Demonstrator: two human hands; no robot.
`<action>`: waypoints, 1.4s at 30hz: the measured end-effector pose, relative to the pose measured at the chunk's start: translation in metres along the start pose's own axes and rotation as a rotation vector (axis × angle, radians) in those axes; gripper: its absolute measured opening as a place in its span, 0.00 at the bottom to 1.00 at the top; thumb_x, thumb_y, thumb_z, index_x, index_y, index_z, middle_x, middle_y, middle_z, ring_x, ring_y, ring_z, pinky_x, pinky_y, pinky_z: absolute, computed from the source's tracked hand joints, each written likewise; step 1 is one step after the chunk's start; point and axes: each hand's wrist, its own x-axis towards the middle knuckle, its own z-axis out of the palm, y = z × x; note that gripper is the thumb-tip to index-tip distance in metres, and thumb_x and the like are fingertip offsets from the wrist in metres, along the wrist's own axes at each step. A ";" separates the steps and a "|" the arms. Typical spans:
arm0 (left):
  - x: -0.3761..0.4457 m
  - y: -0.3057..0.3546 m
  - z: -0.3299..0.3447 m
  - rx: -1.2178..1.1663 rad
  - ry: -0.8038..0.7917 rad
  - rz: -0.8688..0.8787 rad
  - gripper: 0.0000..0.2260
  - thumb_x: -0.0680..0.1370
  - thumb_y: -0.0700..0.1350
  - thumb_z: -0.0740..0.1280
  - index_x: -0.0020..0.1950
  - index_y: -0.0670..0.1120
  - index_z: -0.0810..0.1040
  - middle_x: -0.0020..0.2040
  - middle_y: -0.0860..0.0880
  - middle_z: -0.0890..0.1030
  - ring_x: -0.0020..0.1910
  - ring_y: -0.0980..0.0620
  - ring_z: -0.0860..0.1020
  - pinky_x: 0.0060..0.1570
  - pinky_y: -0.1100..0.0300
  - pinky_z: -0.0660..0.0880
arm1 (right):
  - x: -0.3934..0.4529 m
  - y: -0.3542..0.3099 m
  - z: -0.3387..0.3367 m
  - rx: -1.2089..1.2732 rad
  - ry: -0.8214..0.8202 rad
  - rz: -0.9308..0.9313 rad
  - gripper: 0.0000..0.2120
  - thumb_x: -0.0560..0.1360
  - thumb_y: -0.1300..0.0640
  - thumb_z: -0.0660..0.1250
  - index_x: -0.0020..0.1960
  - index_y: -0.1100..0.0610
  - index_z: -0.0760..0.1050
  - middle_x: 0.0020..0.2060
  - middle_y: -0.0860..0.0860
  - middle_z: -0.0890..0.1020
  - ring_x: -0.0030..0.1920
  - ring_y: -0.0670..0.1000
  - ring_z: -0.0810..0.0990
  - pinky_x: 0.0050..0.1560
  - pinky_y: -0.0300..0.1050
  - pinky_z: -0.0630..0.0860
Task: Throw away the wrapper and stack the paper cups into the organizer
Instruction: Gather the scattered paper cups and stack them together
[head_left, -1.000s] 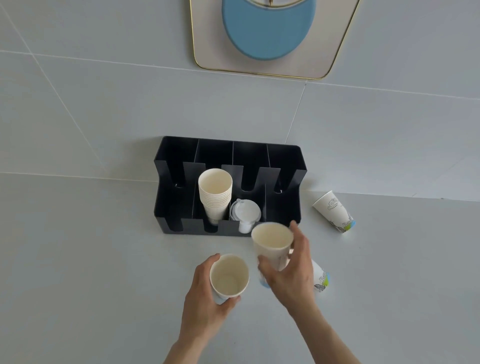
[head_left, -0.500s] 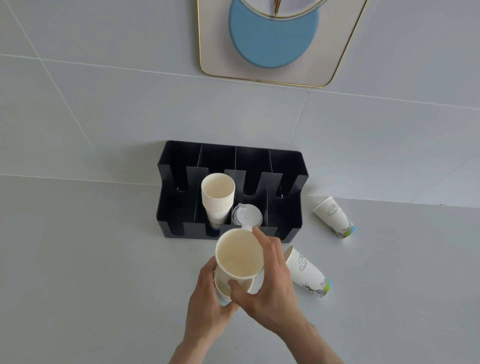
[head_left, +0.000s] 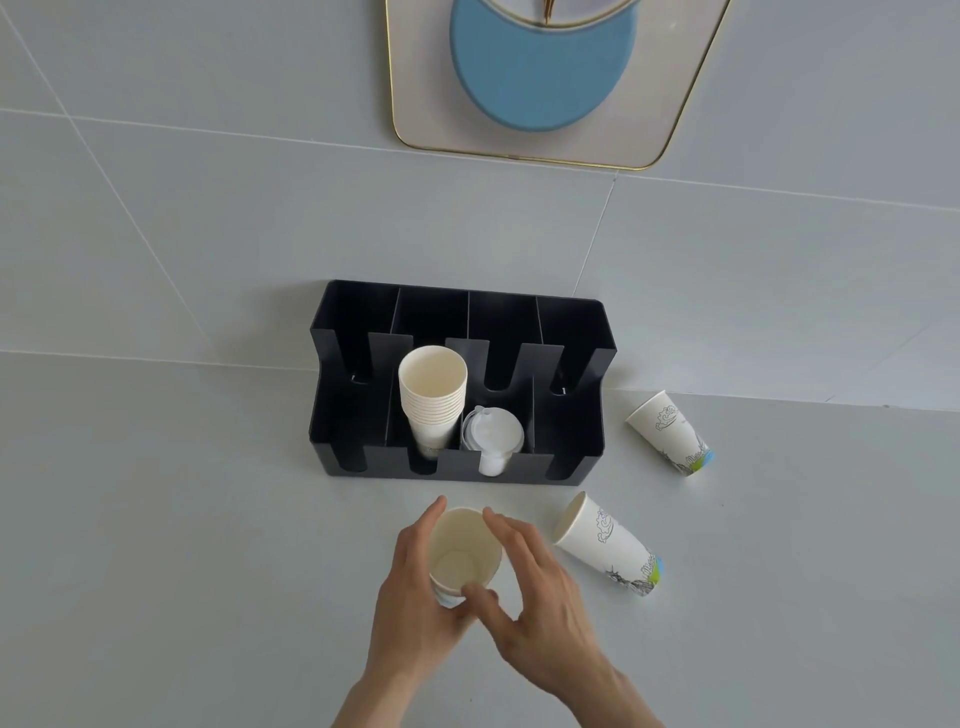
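A black organizer (head_left: 571, 415) with several slots stands against the wall. A stack of paper cups (head_left: 432, 395) fills its second slot from the left, and white lids (head_left: 492, 436) sit in the slot beside it. In front of the organizer my left hand (head_left: 415, 597) grips nested paper cups (head_left: 464, 553), mouth up. My right hand (head_left: 535, 587) is at the cups' right side, thumb touching the lower rim, fingers loosely spread. Two printed cups lie on their sides: one (head_left: 608, 545) just right of my hands, another (head_left: 670, 432) farther right near the wall. No wrapper is in view.
A grey counter (head_left: 182, 519) meets a tiled wall. A gold-edged panel with a blue disc (head_left: 545, 67) hangs on the wall above the organizer.
My right hand brought its cup over and pushed it down into the cup in my left hand. The fingers of my right hand have now loosened around the nested cups.
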 end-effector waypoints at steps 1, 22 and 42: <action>0.000 0.000 0.000 0.006 0.001 0.012 0.47 0.63 0.60 0.81 0.75 0.66 0.57 0.64 0.69 0.67 0.59 0.64 0.72 0.47 0.72 0.71 | 0.003 0.004 -0.004 0.011 0.068 0.021 0.28 0.77 0.41 0.67 0.75 0.46 0.66 0.65 0.40 0.74 0.64 0.41 0.74 0.60 0.39 0.74; 0.004 0.007 0.009 0.011 0.009 0.003 0.45 0.64 0.57 0.81 0.74 0.67 0.59 0.66 0.68 0.68 0.61 0.66 0.70 0.53 0.68 0.69 | 0.023 0.057 -0.058 0.316 0.343 0.459 0.30 0.65 0.51 0.81 0.64 0.48 0.72 0.54 0.45 0.77 0.53 0.50 0.80 0.48 0.43 0.77; 0.001 0.008 0.008 -0.009 -0.009 0.003 0.55 0.59 0.58 0.82 0.77 0.65 0.50 0.71 0.62 0.71 0.65 0.57 0.74 0.56 0.61 0.78 | 0.005 0.016 -0.001 0.228 -0.062 0.222 0.42 0.70 0.37 0.72 0.79 0.44 0.59 0.66 0.37 0.71 0.65 0.41 0.73 0.64 0.45 0.76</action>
